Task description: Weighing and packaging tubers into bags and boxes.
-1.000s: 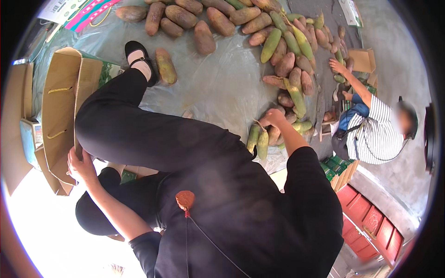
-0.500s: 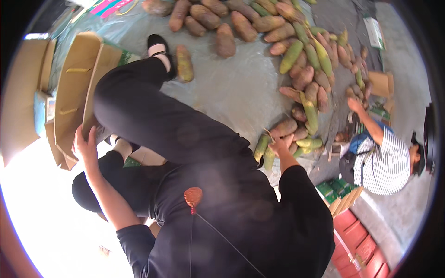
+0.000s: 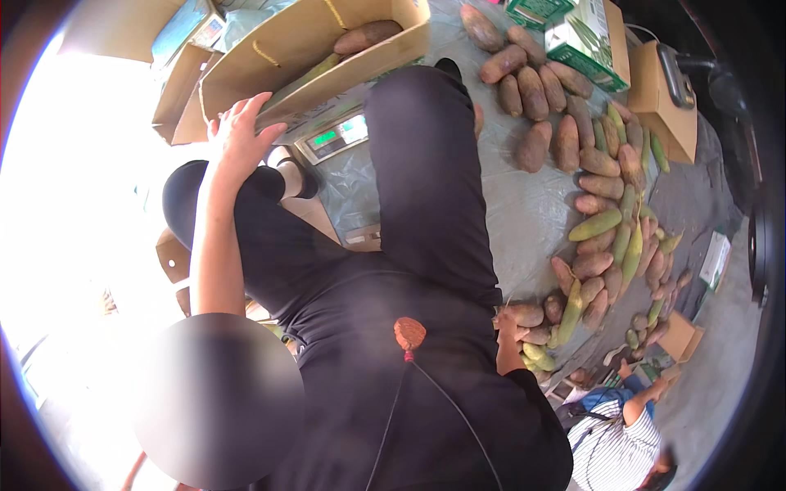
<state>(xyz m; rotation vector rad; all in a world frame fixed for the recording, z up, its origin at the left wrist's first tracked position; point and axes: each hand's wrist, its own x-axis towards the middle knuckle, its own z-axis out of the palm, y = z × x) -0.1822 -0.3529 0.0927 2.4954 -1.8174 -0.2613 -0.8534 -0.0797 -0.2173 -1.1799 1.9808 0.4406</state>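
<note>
At about four o'clock in the view, near the lower end of the heap, a brown-skinned gourd (image 3: 528, 315) lies with the person's right hand (image 3: 508, 327) at its side. The thigh covers part of that hand, so I can't tell whether the fingers have closed round anything. A loose hold would be my worry: the rounded gourd could slip and roll. Just past it, toward five o'clock, small green gourds (image 3: 538, 357) crowd close. Toward three o'clock, a long yellow-green gourd (image 3: 571, 313) slants across brown ones; a tug beneath it could send it sliding.

Over at ten o'clock the left hand (image 3: 241, 137) is spread wide, thumb out, fingertips by the near wall of an open cardboard carton (image 3: 233, 82). Whether it presses there I can't tell. A brown gourd (image 3: 368, 38) already lies inside, so a careless shove could tip the carton or roll its load. A digital scale (image 3: 332, 137) with a lit display sits close under the wall, at eleven o'clock; if the carton bears on it, a leaning palm or the trousered knee (image 3: 409, 102) could upset the reading.

Farther out, between four and five o'clock, a co-worker in a striped shirt (image 3: 614, 446) bends toward the same heap; stray rollers could end up there.
</note>
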